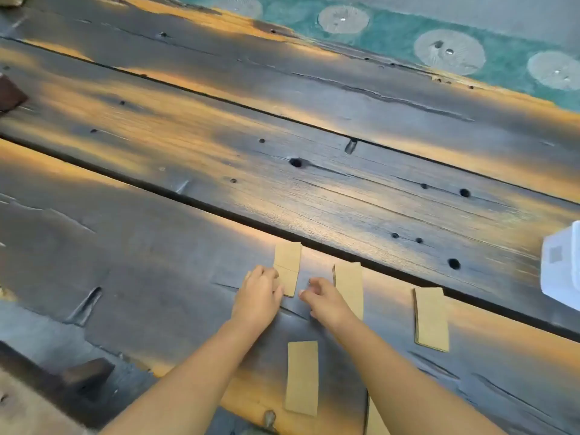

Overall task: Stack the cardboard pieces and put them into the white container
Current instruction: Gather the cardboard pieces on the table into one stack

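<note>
- Early stage by my read: cardboard pieces lie scattered on the wooden table (157, 277), none visibly in the container.
- Creased piece (287, 268) sits far-centre, just short of the plank gap. Left hand (259, 293) rests on its near-left edge, fingers curled down on it; thumb hidden, so can't tell if it's a pinch or just a press.
- Right hand (323, 298) hovers just right of that piece, fingers loosely curled, holding nothing that I can see. It partly covers the second piece (350, 287).
- Second piece shows doubled edges at top and left side, so probably a small stack already. Same for the right-hand piece (431, 318): layered edge visible along its left and bottom. Layer count unreadable.
- Single flat piece (302, 376) lies near, between the forearms. Another cardboard sliver (375, 419) peeks out at the bottom edge, mostly hidden by the right forearm.
- White container (561, 265) is at the far right edge, cropped by the frame, well apart from both hands. Only an outer wall with a small grey square label shows; interior not visible, contents unknown.
- Left to do, as a judgement: merge all piles into one stack, then move the stack right into the container.
</note>
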`<state>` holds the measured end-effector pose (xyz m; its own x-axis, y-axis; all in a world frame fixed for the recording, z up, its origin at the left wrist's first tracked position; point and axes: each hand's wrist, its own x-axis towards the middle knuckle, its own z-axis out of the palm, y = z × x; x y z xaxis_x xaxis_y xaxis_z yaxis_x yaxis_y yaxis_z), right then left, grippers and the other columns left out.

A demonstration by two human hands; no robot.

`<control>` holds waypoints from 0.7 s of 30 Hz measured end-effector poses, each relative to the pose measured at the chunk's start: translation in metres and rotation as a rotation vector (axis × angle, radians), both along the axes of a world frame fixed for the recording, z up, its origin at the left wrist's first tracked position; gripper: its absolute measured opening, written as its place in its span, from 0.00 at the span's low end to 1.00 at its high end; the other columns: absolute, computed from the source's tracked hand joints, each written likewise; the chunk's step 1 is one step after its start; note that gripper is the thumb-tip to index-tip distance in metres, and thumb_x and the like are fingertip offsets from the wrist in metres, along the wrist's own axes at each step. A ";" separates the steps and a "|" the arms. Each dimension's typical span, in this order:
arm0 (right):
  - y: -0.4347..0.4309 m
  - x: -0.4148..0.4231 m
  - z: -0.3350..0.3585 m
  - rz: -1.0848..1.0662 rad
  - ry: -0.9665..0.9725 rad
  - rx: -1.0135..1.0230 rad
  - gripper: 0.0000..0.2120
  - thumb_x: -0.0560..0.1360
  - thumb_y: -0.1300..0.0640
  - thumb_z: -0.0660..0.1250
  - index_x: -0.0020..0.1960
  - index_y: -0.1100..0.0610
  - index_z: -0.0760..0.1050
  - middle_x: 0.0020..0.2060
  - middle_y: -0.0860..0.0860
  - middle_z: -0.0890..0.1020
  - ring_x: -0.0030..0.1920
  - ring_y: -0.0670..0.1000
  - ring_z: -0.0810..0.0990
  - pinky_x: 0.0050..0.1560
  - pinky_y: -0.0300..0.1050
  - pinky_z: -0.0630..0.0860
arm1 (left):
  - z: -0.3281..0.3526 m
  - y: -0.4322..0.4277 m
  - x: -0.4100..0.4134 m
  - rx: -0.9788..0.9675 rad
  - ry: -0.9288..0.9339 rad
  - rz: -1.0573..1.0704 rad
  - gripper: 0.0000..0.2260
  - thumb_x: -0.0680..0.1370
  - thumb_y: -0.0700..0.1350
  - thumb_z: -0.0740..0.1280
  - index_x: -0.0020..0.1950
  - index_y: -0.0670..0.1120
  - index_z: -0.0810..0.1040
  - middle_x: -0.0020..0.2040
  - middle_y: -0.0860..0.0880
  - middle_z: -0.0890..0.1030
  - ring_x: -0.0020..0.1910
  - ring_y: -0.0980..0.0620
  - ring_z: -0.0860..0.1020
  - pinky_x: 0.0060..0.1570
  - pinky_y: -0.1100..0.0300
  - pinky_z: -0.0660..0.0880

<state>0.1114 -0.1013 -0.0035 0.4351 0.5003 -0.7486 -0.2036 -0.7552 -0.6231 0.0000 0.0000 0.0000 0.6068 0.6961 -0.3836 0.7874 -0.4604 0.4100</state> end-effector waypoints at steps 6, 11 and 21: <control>0.020 0.010 -0.011 -0.250 0.006 -0.014 0.24 0.76 0.56 0.67 0.70 0.62 0.71 0.62 0.60 0.79 0.63 0.59 0.78 0.68 0.57 0.73 | -0.017 0.010 0.021 -0.101 -0.082 0.183 0.16 0.78 0.45 0.69 0.63 0.43 0.72 0.59 0.42 0.77 0.61 0.40 0.74 0.61 0.46 0.71; 0.035 0.012 -0.025 -0.322 0.041 0.006 0.12 0.73 0.58 0.64 0.56 0.55 0.74 0.49 0.53 0.75 0.51 0.52 0.74 0.65 0.53 0.73 | -0.022 0.015 0.038 -0.118 -0.089 0.268 0.20 0.76 0.44 0.70 0.66 0.43 0.70 0.61 0.40 0.76 0.63 0.39 0.73 0.62 0.44 0.71; 0.039 0.007 -0.027 -0.421 0.171 0.047 0.05 0.75 0.66 0.63 0.49 0.60 0.75 0.43 0.56 0.75 0.45 0.53 0.73 0.50 0.47 0.68 | -0.038 0.013 0.048 -0.269 -0.029 0.433 0.19 0.74 0.37 0.70 0.63 0.41 0.71 0.62 0.40 0.73 0.61 0.40 0.75 0.58 0.46 0.75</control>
<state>0.1188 -0.0627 -0.0302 0.4804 0.3412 -0.8079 -0.5896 -0.5563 -0.5855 0.0481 0.0132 -0.0383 0.2974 0.7652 -0.5710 0.8691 0.0307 0.4938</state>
